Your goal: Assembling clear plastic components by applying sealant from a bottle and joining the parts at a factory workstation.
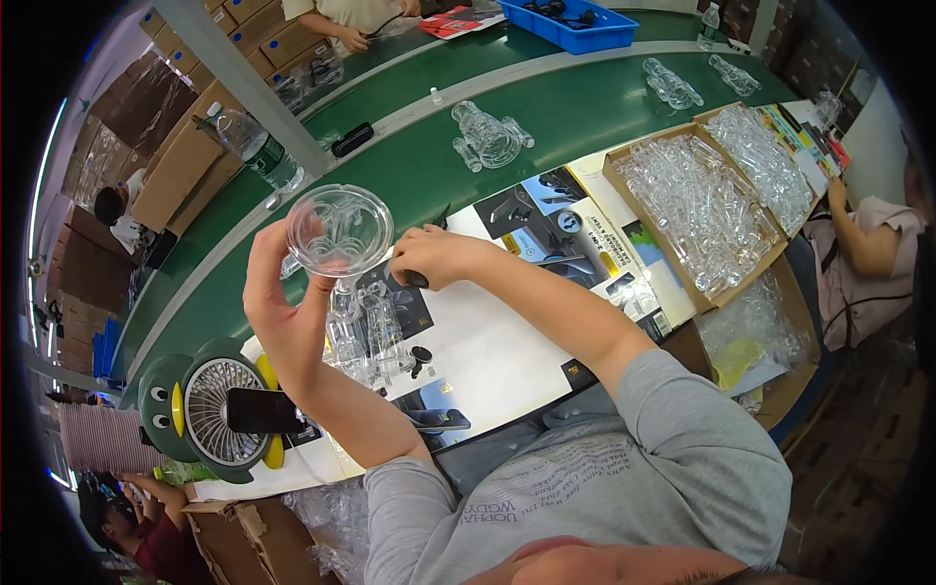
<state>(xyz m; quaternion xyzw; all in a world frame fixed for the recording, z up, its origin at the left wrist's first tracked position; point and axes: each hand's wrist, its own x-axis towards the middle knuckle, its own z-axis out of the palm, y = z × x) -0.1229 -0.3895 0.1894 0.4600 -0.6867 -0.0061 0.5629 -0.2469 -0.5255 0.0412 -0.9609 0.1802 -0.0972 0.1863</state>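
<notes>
My left hand (283,292) is raised, its fingers wrapped round a clear plastic part (375,229) with a wide round flange. The flange's round face is turned up, and inner tubes show through it. Just to the right, my right hand (434,258) is closed on a small black handheld object (417,280). The fingers cover most of it, so its kind does not show. Below my left hand, several clear plastic parts (366,331) lie on the printed cardboard sheet (487,341).
A green conveyor (565,112) curves past, carrying clear plastic assemblies (487,136). At the right stands a cardboard tray (697,210) of small clear pieces. A green fan (219,409) with a phone (261,410) before it stands at left. A water bottle (255,146) and co-workers are around.
</notes>
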